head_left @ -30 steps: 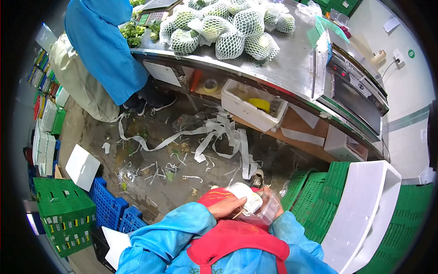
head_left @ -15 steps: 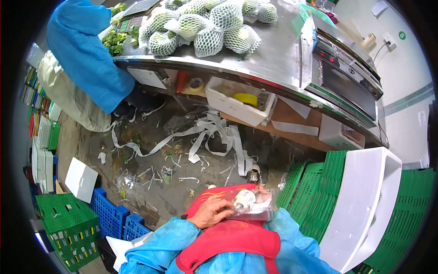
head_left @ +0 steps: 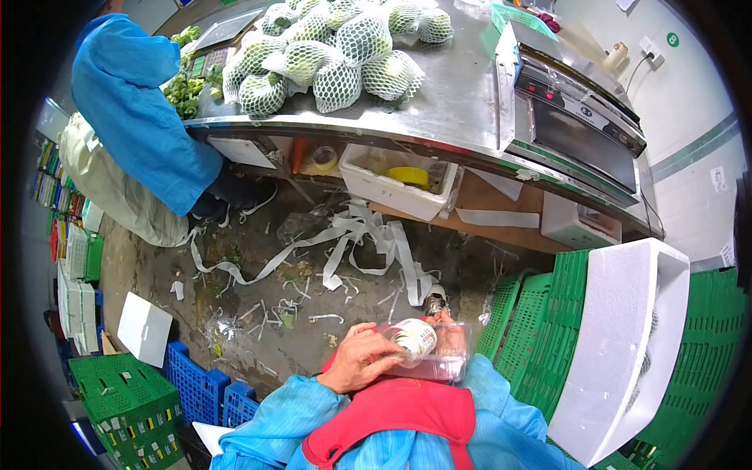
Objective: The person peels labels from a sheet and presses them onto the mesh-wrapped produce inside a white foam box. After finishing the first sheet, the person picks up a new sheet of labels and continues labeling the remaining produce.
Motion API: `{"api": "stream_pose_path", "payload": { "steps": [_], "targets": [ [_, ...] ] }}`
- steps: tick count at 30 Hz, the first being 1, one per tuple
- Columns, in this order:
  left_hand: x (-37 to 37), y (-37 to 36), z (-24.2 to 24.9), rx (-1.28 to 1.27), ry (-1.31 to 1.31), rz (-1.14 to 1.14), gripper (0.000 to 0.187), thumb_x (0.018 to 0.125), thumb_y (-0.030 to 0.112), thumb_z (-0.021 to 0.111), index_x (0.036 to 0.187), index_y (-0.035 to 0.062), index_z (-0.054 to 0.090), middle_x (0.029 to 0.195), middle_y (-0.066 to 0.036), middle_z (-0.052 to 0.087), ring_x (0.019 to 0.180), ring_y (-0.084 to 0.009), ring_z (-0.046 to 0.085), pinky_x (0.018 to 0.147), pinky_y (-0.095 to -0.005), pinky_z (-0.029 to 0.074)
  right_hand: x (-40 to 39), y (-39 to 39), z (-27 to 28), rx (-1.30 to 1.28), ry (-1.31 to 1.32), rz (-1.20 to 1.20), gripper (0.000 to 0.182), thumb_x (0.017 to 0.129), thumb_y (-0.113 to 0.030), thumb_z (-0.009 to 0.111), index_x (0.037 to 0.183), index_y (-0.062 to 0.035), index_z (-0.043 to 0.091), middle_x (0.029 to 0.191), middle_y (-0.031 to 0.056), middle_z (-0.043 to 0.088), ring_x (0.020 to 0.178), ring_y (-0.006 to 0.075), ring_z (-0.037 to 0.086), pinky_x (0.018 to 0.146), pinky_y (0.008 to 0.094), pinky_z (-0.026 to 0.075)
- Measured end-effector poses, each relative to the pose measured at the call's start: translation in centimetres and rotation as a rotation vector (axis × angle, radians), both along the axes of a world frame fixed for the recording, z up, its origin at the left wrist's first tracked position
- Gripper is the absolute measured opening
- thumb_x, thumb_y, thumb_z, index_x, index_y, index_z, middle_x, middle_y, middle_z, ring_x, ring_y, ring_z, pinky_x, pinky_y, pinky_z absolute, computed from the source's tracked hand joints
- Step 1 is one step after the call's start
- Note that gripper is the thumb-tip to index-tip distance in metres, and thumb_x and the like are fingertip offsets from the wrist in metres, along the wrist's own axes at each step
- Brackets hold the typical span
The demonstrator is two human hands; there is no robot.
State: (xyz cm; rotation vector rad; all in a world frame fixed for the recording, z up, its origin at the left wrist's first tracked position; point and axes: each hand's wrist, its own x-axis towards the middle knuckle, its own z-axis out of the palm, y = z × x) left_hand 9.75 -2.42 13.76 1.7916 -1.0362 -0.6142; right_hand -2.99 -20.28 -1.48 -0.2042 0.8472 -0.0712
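Observation:
In front of my red apron (head_left: 392, 415) is a clear plastic box (head_left: 450, 368). My left hand (head_left: 362, 359) grips its left side, fingers bent and pointing inward at the edge. On the right, my right hand (head_left: 448, 338) holds the box; its fingers show partly through the clear plastic. Between the two hands sits a white rounded item with printed markings (head_left: 415, 337), overlapping the box in this view. Its dark end faces my left fingertips.
Netted round produce (head_left: 337, 70) lies on the steel table (head_left: 454, 94) beside a wrapping machine (head_left: 580, 133). A person in a blue smock (head_left: 149, 117) stands at left. White strips (head_left: 384, 243) litter the floor. Green crates (head_left: 540, 329) and a white foam box (head_left: 603, 337) stand at right.
My view has shifted slightly. The clear box and both hands have risen a little away from my apron, and the printed white item shows more of its face.

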Motion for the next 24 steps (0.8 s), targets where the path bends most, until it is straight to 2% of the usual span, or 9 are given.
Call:
{"api": "stream_pose_path", "payload": {
  "steps": [3, 6, 9, 10, 13, 14, 17, 18, 24],
  "targets": [
    [0.2, 0.3, -0.3, 0.018, 0.049, 0.031, 0.013, 0.076, 0.018, 0.069, 0.088, 0.0135, 0.067, 0.07, 0.0, 0.06, 0.07, -0.0153, 0.056, 0.097, -0.042, 0.032, 0.2, 0.1, -0.7, -0.131, 0.024, -0.009, 0.031, 0.093, -0.04, 0.047, 0.083, -0.0111, 0.049, 0.077, 0.0048, 0.057, 0.071, 0.0182, 0.056, 0.067, 0.0342, 0.048],
    [0.3, 0.5, 0.0, 0.059, 0.077, 0.025, 0.013, 0.076, 0.016, 0.068, 0.088, 0.0123, 0.067, 0.071, 0.001, 0.06, 0.072, -0.0137, 0.057, 0.1, -0.0431, 0.028, 0.7, 0.2, 1.2, 0.053, -0.099, 0.078, 0.055, 0.092, -0.049, 0.039, 0.105, 0.0013, 0.056, 0.099, 0.0176, 0.064, 0.095, 0.0323, 0.061, 0.082, 0.047, 0.048],
    [0.2, 0.7, 0.0, 0.075, 0.077, 0.016, 0.013, 0.077, 0.016, 0.068, 0.089, 0.0121, 0.067, 0.072, 0.001, 0.06, 0.073, -0.0136, 0.056, 0.101, -0.0437, 0.026, 1.2, -0.2, 4.4, 0.108, -0.123, 0.207, 0.038, 0.091, -0.046, 0.045, 0.091, -0.0091, 0.052, 0.1, 0.0134, 0.059, 0.097, 0.0299, 0.057, 0.09, 0.0468, 0.043],
    [0.3, 0.8, 0.0, 0.076, 0.071, 0.015, 0.013, 0.078, 0.016, 0.067, 0.09, 0.0123, 0.067, 0.072, 0.001, 0.06, 0.074, -0.0135, 0.056, 0.101, -0.044, 0.025, 1.4, -0.5, 5.1, 0.254, -0.221, 0.178, 0.038, 0.091, -0.046, 0.046, 0.089, -0.009, 0.052, 0.095, 0.0108, 0.06, 0.089, 0.0255, 0.059, 0.082, 0.0428, 0.048],
    [0.4, 0.9, 0.2, 0.072, 0.122, 0.01, 0.013, 0.078, 0.017, 0.067, 0.09, 0.0128, 0.067, 0.073, 0.002, 0.059, 0.077, -0.0133, 0.055, 0.102, -0.0445, 0.023, -1.7, -1.2, -5.6, 0.281, -0.245, 0.038, 0.047, 0.091, -0.047, 0.044, 0.093, -0.0035, 0.061, 0.085, 0.0129, 0.064, 0.077, 0.0253, 0.062, 0.069, 0.0418, 0.052],
    [0.5, 1.0, 0.2, 0.072, 0.121, 0.01, 0.013, 0.078, 0.017, 0.067, 0.09, 0.0128, 0.067, 0.073, 0.002, 0.059, 0.077, -0.0133, 0.055, 0.102, -0.0445, 0.023, -1.4, -0.2, -5.2, 0.133, 0.057, 0.139, 0.034, 0.092, -0.039, 0.05, 0.087, -0.0064, 0.06, 0.078, 0.0079, 0.062, 0.073, 0.019, 0.061, 0.062, 0.0341, 0.051],
    [0.6, 1.1, 0.1, 0.05, 0.134, 0.006, 0.014, 0.077, 0.017, 0.067, 0.09, 0.0131, 0.068, 0.074, 0.002, 0.059, 0.079, -0.0135, 0.055, 0.102, -0.0447, 0.022, 0.3, 0.1, 1.2, -0.163, -0.04, 0.098, 0.023, 0.091, -0.03, 0.054, 0.085, -0.0079, 0.058, 0.076, 0.0054, 0.061, 0.068, 0.0158, 0.06, 0.057, 0.029, 0.05],
    [0.5, 1.2, 0.1, 0.043, 0.102, 0.01, 0.014, 0.077, 0.017, 0.068, 0.09, 0.013, 0.068, 0.074, 0.002, 0.059, 0.079, -0.0137, 0.054, 0.102, -0.0446, 0.023, 0.9, 1.0, 2.4, -0.318, 0.066, 0.097, 0.033, 0.091, -0.043, 0.049, 0.084, -0.0109, 0.05, 0.079, 0.004, 0.057, 0.072, 0.0168, 0.056, 0.066, 0.0335, 0.049],
    [-0.1, 1.1, 0.1, 0.055, 0.044, 0.044, 0.013, 0.075, 0.016, 0.068, 0.088, 0.0124, 0.068, 0.075, 0.001, 0.06, 0.079, -0.0147, 0.054, 0.102, -0.0434, 0.023, 0.2, 0.7, 1.2, -0.124, -0.068, 0.066, 0.035, 0.09, -0.045, 0.05, 0.087, -0.01, 0.051, 0.083, 0.0064, 0.059, 0.078, 0.0204, 0.057, 0.069, 0.0376, 0.048]
  ]
}}
